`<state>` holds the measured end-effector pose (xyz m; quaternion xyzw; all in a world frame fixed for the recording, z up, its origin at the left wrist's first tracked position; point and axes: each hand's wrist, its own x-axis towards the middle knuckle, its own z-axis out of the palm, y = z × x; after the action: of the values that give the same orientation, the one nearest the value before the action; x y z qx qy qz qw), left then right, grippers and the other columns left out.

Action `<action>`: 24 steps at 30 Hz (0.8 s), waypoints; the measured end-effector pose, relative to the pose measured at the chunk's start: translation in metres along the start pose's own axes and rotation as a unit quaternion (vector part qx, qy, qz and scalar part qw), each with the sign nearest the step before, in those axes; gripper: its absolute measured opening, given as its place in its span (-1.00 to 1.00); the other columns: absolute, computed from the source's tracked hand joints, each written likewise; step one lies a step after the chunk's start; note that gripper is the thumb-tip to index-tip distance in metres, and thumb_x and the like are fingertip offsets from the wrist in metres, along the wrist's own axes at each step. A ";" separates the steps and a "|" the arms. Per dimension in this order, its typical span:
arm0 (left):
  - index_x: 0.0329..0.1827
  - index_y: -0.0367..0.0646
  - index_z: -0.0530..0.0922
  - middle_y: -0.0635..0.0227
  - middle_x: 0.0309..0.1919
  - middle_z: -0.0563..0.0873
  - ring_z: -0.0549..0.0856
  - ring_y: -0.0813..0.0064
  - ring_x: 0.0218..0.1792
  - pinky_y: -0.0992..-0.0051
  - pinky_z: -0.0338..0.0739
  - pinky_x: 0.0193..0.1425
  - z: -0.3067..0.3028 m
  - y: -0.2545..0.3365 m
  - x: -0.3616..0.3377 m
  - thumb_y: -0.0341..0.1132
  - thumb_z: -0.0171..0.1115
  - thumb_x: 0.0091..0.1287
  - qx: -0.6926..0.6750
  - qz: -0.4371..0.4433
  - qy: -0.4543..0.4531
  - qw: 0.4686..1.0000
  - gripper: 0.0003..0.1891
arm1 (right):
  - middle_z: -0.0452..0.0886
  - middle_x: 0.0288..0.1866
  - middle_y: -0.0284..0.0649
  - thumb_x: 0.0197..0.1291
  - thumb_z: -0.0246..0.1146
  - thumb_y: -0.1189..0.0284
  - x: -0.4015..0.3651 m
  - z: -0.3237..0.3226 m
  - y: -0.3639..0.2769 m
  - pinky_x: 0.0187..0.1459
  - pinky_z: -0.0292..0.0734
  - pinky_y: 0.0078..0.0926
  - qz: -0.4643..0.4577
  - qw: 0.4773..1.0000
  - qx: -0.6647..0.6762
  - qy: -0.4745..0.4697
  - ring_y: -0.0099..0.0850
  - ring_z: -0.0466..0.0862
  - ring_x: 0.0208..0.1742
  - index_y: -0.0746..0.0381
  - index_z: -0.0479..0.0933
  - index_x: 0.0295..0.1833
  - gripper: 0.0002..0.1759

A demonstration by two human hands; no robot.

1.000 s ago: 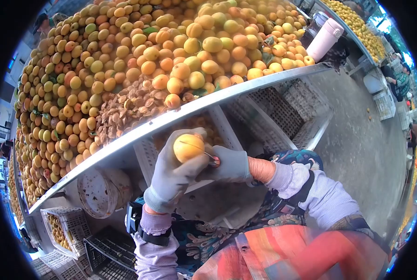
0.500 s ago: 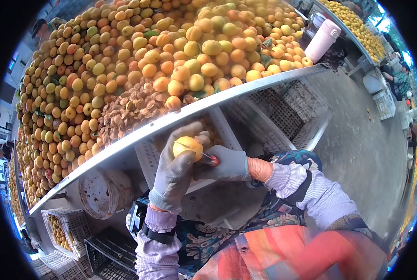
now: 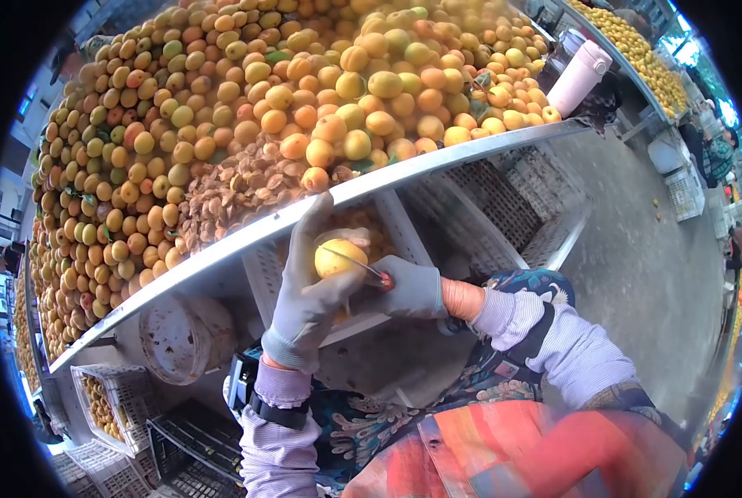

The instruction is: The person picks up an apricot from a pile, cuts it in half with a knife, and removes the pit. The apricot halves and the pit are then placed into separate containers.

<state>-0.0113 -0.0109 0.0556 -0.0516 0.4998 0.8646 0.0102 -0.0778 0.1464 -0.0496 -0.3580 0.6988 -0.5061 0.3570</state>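
In my left hand (image 3: 292, 307), in a grey glove, a yellow apricot (image 3: 334, 261) rests between the thumb and fingers, with the index finger stretched upward. My right hand (image 3: 412, 290), also gloved, is closed round the red handle of a small knife (image 3: 384, 280). The thin blade lies across the apricot's upper face. Both hands are in front of the table edge, over a white crate (image 3: 263, 282) partly hidden by them. Just beyond the left fingertips, a heap of brown apricot pits (image 3: 242, 187) lies on the table.
A large pile of apricots (image 3: 213, 91) covers the metal-edged table (image 3: 454, 155). A pink bottle (image 3: 580, 76) stands at its right corner. Below are a white bucket (image 3: 172, 340), more plastic crates (image 3: 545, 199), and a crate of apricots (image 3: 109, 411). A person (image 3: 719, 153) sits at far right.
My left index finger has lifted and straightened away from the apricot. The apricot has shifted slightly right and down, and the knife blade now lies further across it.
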 end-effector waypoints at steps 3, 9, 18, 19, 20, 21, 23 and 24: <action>0.46 -0.25 0.17 0.17 0.10 0.54 0.55 0.42 0.12 0.44 0.53 0.19 0.001 -0.002 -0.002 -0.28 0.41 0.17 -0.025 -0.023 -0.006 0.999 -0.18 | 0.57 -0.36 -0.21 0.18 0.24 0.40 0.000 -0.004 -0.008 -0.15 0.47 -0.43 0.024 0.999 0.030 0.000 -0.47 0.54 -0.26 0.32 0.51 -0.19 -0.80; 0.33 -0.28 0.32 0.25 0.04 0.58 0.58 0.45 0.09 0.47 0.51 0.20 0.011 0.002 -0.005 -0.27 0.36 0.24 -0.021 -0.046 -0.039 0.998 -0.37 | 0.56 -0.34 -0.19 0.15 0.24 0.41 -0.001 0.000 0.021 -0.17 0.45 -0.44 -0.040 0.999 -0.007 0.018 -0.44 0.53 -0.24 0.31 0.48 -0.19 -0.80; 0.32 -0.21 0.33 0.24 0.02 0.57 0.58 0.53 -0.02 0.52 0.53 0.05 0.000 -0.003 0.000 -0.48 0.38 0.17 0.308 -0.041 0.012 0.950 -0.38 | 0.54 -0.47 -0.04 0.24 0.09 0.37 0.000 -0.018 -0.007 -0.36 0.45 -0.33 0.001 0.999 -0.054 -0.008 -0.23 0.49 -0.47 0.35 0.46 -0.28 -0.77; 0.33 -0.21 0.32 0.25 0.01 0.58 0.59 0.52 -0.01 0.51 0.53 0.09 -0.002 -0.005 0.000 -0.46 0.39 0.17 0.309 -0.031 0.023 0.950 -0.36 | 0.55 -0.46 -0.05 0.27 0.07 0.37 0.003 -0.017 -0.006 -0.36 0.46 -0.34 -0.011 0.997 -0.081 -0.010 -0.27 0.50 -0.48 0.35 0.47 -0.26 -0.77; 0.35 -0.21 0.32 0.25 0.00 0.59 0.59 0.50 0.01 0.49 0.52 0.12 -0.004 -0.006 0.000 -0.45 0.40 0.16 0.311 -0.021 0.034 0.950 -0.34 | 0.55 -0.46 -0.05 0.27 0.07 0.37 0.002 -0.016 -0.006 -0.36 0.46 -0.34 -0.012 0.997 -0.081 -0.012 -0.27 0.50 -0.48 0.35 0.47 -0.26 -0.77; 0.35 -0.21 0.32 0.25 0.00 0.59 0.59 0.50 0.01 0.49 0.52 0.12 -0.004 -0.007 -0.001 -0.45 0.40 0.16 0.312 -0.021 0.036 0.949 -0.34 | 0.54 -0.48 -0.08 0.26 0.08 0.37 0.001 -0.015 -0.008 -0.36 0.46 -0.35 -0.011 0.998 -0.059 -0.013 -0.30 0.49 -0.48 0.35 0.47 -0.26 -0.77; 0.36 -0.23 0.30 0.23 -0.01 0.62 0.59 0.48 0.05 0.48 0.50 0.19 -0.001 -0.009 -0.001 -0.43 0.40 0.17 0.137 0.033 0.044 0.989 -0.32 | 0.54 -0.49 -0.11 0.26 0.08 0.38 0.000 -0.013 -0.016 -0.37 0.45 -0.37 -0.011 0.999 -0.037 -0.014 -0.34 0.49 -0.49 0.35 0.47 -0.27 -0.78; 0.36 -0.23 0.30 0.23 -0.01 0.62 0.59 0.48 0.05 0.48 0.50 0.19 -0.002 -0.009 -0.002 -0.43 0.40 0.17 0.138 0.034 0.045 0.989 -0.32 | 0.53 -0.51 -0.13 0.24 0.08 0.41 -0.002 -0.010 -0.019 -0.37 0.45 -0.38 0.002 1.000 0.008 -0.007 -0.36 0.48 -0.48 0.36 0.47 -0.28 -0.80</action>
<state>-0.0088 -0.0078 0.0469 -0.0711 0.6155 0.7842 -0.0346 -0.0824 0.1480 -0.0287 -0.3573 0.6932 -0.5084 0.3651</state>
